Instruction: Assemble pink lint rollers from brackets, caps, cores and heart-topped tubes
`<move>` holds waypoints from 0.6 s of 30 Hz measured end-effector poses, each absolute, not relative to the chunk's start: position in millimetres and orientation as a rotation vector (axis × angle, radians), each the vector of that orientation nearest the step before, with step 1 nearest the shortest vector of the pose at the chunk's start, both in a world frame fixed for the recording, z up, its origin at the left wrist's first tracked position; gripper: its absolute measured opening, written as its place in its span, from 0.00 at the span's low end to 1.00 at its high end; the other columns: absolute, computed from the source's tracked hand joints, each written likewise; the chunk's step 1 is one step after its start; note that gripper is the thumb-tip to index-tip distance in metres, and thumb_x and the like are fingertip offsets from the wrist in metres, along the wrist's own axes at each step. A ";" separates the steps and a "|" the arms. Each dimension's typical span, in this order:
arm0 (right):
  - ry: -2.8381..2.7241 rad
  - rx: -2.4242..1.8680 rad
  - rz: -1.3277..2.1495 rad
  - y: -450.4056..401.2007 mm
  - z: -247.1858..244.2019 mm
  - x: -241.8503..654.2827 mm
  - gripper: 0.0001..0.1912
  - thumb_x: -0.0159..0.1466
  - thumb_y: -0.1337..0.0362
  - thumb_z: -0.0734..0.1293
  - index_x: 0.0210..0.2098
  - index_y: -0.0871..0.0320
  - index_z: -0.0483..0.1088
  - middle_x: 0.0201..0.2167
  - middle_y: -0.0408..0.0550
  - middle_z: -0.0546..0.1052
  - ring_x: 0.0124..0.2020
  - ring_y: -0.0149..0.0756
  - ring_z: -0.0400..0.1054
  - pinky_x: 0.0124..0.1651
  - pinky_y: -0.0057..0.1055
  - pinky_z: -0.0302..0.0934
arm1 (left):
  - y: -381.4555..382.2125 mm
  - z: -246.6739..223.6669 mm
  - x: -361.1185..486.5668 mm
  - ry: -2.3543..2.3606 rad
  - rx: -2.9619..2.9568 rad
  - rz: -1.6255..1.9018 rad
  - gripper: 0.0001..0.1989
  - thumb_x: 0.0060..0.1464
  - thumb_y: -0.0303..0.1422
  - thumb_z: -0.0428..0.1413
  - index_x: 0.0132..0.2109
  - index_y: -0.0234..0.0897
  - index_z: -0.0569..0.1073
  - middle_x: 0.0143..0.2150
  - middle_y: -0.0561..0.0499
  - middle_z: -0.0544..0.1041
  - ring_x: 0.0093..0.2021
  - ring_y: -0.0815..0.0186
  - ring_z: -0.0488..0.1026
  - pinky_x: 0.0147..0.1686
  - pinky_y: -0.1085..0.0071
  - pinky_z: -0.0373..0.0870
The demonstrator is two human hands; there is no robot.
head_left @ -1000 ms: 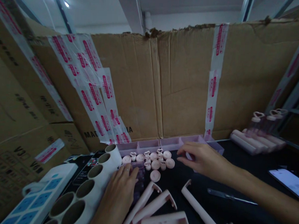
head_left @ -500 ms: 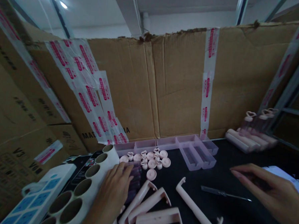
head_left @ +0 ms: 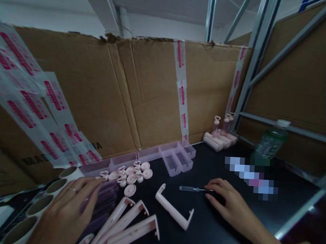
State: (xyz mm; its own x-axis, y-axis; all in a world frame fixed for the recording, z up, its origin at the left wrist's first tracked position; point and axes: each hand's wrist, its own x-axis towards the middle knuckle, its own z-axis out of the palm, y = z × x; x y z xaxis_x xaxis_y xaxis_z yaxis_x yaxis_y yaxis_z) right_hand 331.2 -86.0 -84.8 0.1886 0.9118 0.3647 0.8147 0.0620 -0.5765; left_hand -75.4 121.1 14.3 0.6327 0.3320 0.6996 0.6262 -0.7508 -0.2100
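My left hand (head_left: 71,206) lies over a row of dark purple translucent tubes (head_left: 105,202), fingers bent and partly hiding them; I cannot tell if it grips one. My right hand (head_left: 231,202) is just over the black table, thumb and index finger apart around the tip of a screwdriver (head_left: 189,188) with a clear bluish handle. Whether they touch the shaft is unclear. Between the hands lies a pale pink bracket-shaped plastic part (head_left: 172,208). Several similar pink parts (head_left: 131,233) are piled beside the left hand. Small pink round caps (head_left: 130,190) and heart-topped pieces (head_left: 137,166) lie behind them.
A clear purple divided tray (head_left: 173,170) stands against the cardboard wall (head_left: 150,92). White cardboard tubes (head_left: 40,204) line the left side. Pink cylinders (head_left: 215,142) with heart-topped tubes (head_left: 216,125) are at the back right. A green bottle (head_left: 269,144) stands near the metal frame (head_left: 257,65).
The view has turned to the right, bringing the bottle into sight. My right hand has moved to the screwdriver's tip. My left hand stays by the purple tubes.
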 end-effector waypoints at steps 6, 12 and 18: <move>-1.721 -1.682 0.199 -88.9 -77.2 314.9 0.10 0.74 0.60 0.63 0.48 0.54 0.75 0.48 0.51 0.70 0.50 0.44 0.67 0.54 0.41 0.64 | 82.6 38.9 -41.3 -0.651 -2.540 -0.889 0.17 0.71 0.38 0.41 0.50 0.40 0.74 0.46 0.49 0.79 0.47 0.58 0.77 0.50 0.57 0.75; -1.677 -1.623 0.102 -101.9 -73.7 282.5 0.12 0.76 0.59 0.60 0.52 0.54 0.71 0.51 0.53 0.67 0.53 0.48 0.63 0.56 0.47 0.60 | -7.0 41.1 -26.7 -0.490 -2.912 -0.537 0.14 0.66 0.39 0.53 0.55 0.47 0.75 0.52 0.50 0.80 0.51 0.60 0.77 0.50 0.63 0.76; -1.759 -1.573 0.140 -104.3 -68.0 233.8 0.09 0.71 0.64 0.64 0.49 0.54 0.73 0.49 0.52 0.67 0.50 0.52 0.63 0.53 0.52 0.60 | -61.1 -6.5 -25.2 -0.147 -2.698 -0.446 0.20 0.69 0.41 0.47 0.61 0.38 0.70 0.57 0.43 0.78 0.58 0.54 0.74 0.58 0.55 0.69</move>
State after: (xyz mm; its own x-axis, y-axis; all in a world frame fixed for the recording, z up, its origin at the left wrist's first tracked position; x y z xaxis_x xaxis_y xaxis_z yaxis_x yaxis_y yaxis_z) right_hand 233.8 -104.3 -68.0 0.0458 0.8895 0.4546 0.8063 0.2357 -0.5425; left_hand -25.2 -61.1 -6.5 0.9436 0.0379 0.3288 0.1655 -0.9144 -0.3695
